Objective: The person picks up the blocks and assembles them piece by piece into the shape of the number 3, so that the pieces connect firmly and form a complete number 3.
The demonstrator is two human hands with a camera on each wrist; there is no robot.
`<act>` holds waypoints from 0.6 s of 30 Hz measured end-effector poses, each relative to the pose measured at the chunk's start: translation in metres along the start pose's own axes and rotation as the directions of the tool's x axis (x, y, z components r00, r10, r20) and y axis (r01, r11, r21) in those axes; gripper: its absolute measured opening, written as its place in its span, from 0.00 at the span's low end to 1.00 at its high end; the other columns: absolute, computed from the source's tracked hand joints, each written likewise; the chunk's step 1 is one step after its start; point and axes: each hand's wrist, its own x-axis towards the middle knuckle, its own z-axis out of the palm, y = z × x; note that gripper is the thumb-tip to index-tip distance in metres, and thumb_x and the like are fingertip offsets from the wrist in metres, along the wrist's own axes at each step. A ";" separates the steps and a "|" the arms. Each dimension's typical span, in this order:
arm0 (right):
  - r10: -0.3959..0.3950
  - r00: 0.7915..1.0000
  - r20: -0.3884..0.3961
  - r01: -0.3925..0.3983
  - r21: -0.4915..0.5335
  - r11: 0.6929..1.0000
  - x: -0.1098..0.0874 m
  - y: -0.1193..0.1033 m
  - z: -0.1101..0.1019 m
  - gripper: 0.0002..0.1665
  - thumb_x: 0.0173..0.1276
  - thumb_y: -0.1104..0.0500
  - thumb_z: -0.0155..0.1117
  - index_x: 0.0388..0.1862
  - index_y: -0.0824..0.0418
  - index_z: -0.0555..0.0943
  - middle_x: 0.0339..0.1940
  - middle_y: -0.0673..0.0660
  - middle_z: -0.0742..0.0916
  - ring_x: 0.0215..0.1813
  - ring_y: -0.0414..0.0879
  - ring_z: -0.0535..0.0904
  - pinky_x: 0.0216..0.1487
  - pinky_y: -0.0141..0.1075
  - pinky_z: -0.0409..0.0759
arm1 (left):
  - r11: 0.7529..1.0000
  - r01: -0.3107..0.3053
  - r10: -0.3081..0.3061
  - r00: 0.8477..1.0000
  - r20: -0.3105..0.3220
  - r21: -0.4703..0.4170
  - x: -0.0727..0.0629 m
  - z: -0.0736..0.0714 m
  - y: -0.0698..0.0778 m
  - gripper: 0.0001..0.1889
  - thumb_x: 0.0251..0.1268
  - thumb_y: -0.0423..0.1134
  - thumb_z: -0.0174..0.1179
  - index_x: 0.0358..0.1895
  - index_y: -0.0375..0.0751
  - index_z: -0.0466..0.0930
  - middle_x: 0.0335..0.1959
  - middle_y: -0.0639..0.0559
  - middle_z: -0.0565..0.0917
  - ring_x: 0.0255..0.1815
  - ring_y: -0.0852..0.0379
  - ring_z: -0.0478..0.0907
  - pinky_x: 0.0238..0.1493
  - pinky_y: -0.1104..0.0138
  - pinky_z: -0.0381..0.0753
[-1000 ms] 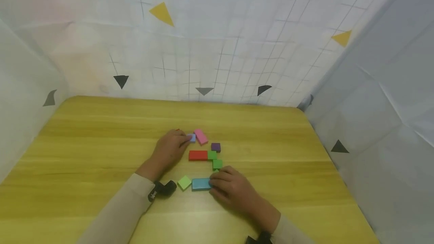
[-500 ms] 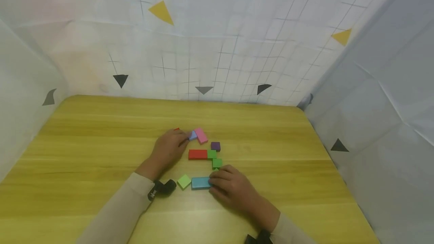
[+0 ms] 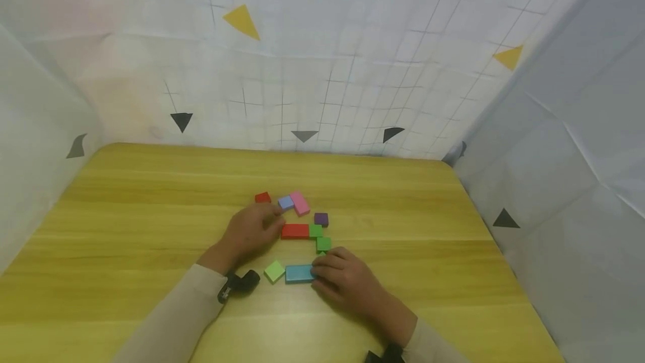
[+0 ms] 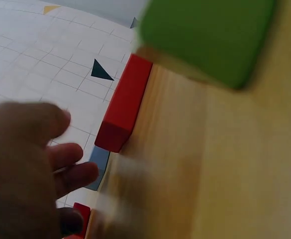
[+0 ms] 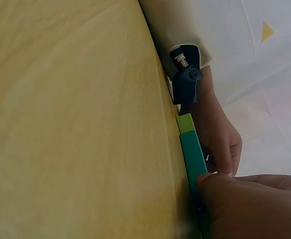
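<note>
My left hand (image 3: pixel 252 231) hovers with loose fingers just short of a small periwinkle block (image 3: pixel 285 203), holding nothing. That block's right side meets a tilted pink block (image 3: pixel 300 204); a small red block (image 3: pixel 262 198) sits to its left. In the left wrist view, thumb and fingers are spread beside a long red block (image 4: pixel 123 104). My right hand (image 3: pixel 350 282) pinches the right end of a long blue block (image 3: pixel 298 274), which looks teal in the right wrist view, where the thumb presses on it. My fingers hide that end.
A lime block (image 3: pixel 274 271) touches the blue block's left end. Two green blocks (image 3: pixel 315 231) (image 3: pixel 323 245) step down from the long red block's right end, below a purple cube (image 3: pixel 321 219). A patterned white sheet (image 3: pixel 322 71) rises behind the wooden table (image 3: pixel 151 184).
My left hand has let go of the periwinkle block and drawn back toward me, uncovering the small red block. The periwinkle block has turned slightly against the pink one. My right hand stays put.
</note>
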 end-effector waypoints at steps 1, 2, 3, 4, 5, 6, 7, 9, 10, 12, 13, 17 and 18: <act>0.001 1.000 0.002 -0.001 0.000 1.000 0.000 0.000 0.000 0.13 0.60 0.55 0.74 0.44 0.55 0.88 0.47 0.49 0.88 0.50 0.44 0.80 0.53 0.34 0.79 | 1.000 -0.002 0.002 1.000 0.009 -0.006 -0.002 0.000 0.000 0.17 0.70 0.54 0.58 0.55 0.52 0.83 0.54 0.58 0.84 0.57 0.55 0.79 0.58 0.55 0.78; 0.000 1.000 0.002 0.000 -0.001 1.000 0.000 0.000 0.000 0.13 0.60 0.55 0.74 0.44 0.55 0.88 0.47 0.49 0.88 0.50 0.44 0.80 0.53 0.34 0.79 | 1.000 -0.010 0.010 1.000 0.018 -0.011 -0.005 0.000 0.000 0.18 0.69 0.55 0.58 0.55 0.52 0.83 0.54 0.58 0.84 0.58 0.55 0.79 0.59 0.54 0.78; 0.000 1.000 0.002 0.000 -0.001 1.000 0.000 0.000 0.000 0.13 0.60 0.55 0.74 0.44 0.55 0.88 0.47 0.49 0.88 0.50 0.44 0.80 0.53 0.34 0.80 | 1.000 -0.015 0.015 0.999 0.028 -0.011 -0.007 0.000 0.000 0.18 0.69 0.55 0.59 0.56 0.53 0.83 0.55 0.59 0.83 0.60 0.55 0.78 0.61 0.54 0.76; 0.000 1.000 0.002 0.000 -0.001 1.000 0.000 0.000 0.000 0.13 0.60 0.55 0.74 0.44 0.55 0.88 0.47 0.49 0.88 0.50 0.44 0.80 0.53 0.35 0.80 | 1.000 -0.023 0.024 0.999 0.037 -0.011 -0.009 0.000 0.000 0.19 0.68 0.56 0.59 0.56 0.54 0.82 0.56 0.60 0.83 0.60 0.56 0.77 0.62 0.55 0.76; 0.001 1.000 0.002 -0.001 -0.001 1.000 0.000 0.000 0.000 0.13 0.60 0.55 0.74 0.44 0.55 0.88 0.47 0.49 0.88 0.50 0.44 0.80 0.53 0.35 0.80 | 0.999 -0.041 0.041 0.998 0.043 -0.005 -0.011 -0.001 0.000 0.19 0.67 0.55 0.61 0.56 0.54 0.82 0.56 0.60 0.82 0.61 0.56 0.77 0.63 0.55 0.75; 0.002 1.000 0.001 -0.002 -0.001 1.000 0.000 0.000 0.000 0.13 0.60 0.55 0.74 0.44 0.55 0.88 0.47 0.49 0.88 0.50 0.44 0.80 0.53 0.35 0.80 | 0.998 -0.057 0.057 0.997 0.049 0.005 -0.013 -0.001 0.000 0.19 0.65 0.55 0.62 0.55 0.54 0.82 0.55 0.60 0.82 0.60 0.56 0.77 0.62 0.55 0.75; 0.002 1.000 0.000 -0.002 0.001 1.000 0.000 0.001 0.000 0.13 0.60 0.55 0.74 0.44 0.55 0.88 0.47 0.49 0.88 0.50 0.44 0.80 0.53 0.35 0.80 | 0.997 -0.079 0.078 0.996 0.049 0.013 -0.014 -0.001 0.000 0.19 0.65 0.55 0.63 0.55 0.53 0.82 0.55 0.60 0.83 0.60 0.56 0.78 0.62 0.55 0.75; 0.005 1.000 0.000 -0.005 0.004 1.000 0.000 0.000 0.000 0.13 0.60 0.55 0.74 0.44 0.55 0.88 0.47 0.49 0.88 0.50 0.44 0.80 0.53 0.35 0.80 | 0.993 -0.112 0.111 0.993 0.051 0.027 -0.015 -0.001 0.000 0.19 0.63 0.54 0.64 0.54 0.52 0.83 0.54 0.59 0.83 0.59 0.56 0.78 0.61 0.56 0.76; 0.006 1.000 0.000 -0.006 0.006 1.000 0.000 0.000 0.000 0.13 0.60 0.55 0.74 0.44 0.55 0.88 0.47 0.49 0.88 0.50 0.44 0.80 0.53 0.35 0.80 | 0.991 -0.127 0.125 0.991 0.049 0.033 -0.015 -0.001 0.000 0.20 0.62 0.54 0.65 0.54 0.51 0.83 0.54 0.59 0.83 0.58 0.56 0.79 0.61 0.56 0.76; 0.010 1.000 0.003 -0.010 0.010 1.000 0.000 0.000 0.001 0.13 0.61 0.55 0.73 0.44 0.55 0.88 0.47 0.49 0.88 0.50 0.43 0.80 0.53 0.35 0.80 | 0.989 -0.143 0.141 0.989 0.047 0.039 -0.015 -0.001 -0.001 0.21 0.61 0.54 0.66 0.55 0.50 0.83 0.54 0.58 0.84 0.58 0.56 0.79 0.60 0.56 0.77; 0.013 1.000 0.004 -0.013 0.011 1.000 0.000 0.000 0.001 0.13 0.61 0.55 0.73 0.44 0.55 0.88 0.47 0.49 0.88 0.50 0.43 0.80 0.53 0.34 0.79 | 0.989 -0.144 0.142 0.989 0.049 0.043 -0.015 0.000 -0.001 0.22 0.61 0.54 0.66 0.56 0.50 0.82 0.54 0.58 0.84 0.58 0.56 0.79 0.61 0.56 0.77; 0.027 1.000 0.004 -0.027 0.016 1.000 -0.001 -0.002 0.002 0.13 0.61 0.54 0.73 0.45 0.55 0.88 0.48 0.48 0.88 0.51 0.43 0.80 0.54 0.34 0.79 | 0.989 -0.139 0.136 0.988 0.069 0.050 -0.015 0.002 -0.005 0.23 0.62 0.55 0.66 0.57 0.51 0.81 0.55 0.59 0.84 0.59 0.56 0.79 0.61 0.56 0.76; 0.033 0.999 0.005 -0.033 0.018 0.999 -0.001 -0.002 0.002 0.14 0.61 0.54 0.73 0.45 0.55 0.87 0.48 0.48 0.88 0.51 0.43 0.80 0.54 0.34 0.79 | 0.989 -0.137 0.132 0.988 0.074 0.055 -0.014 0.002 -0.006 0.22 0.63 0.54 0.65 0.58 0.51 0.81 0.55 0.59 0.83 0.60 0.57 0.79 0.62 0.56 0.76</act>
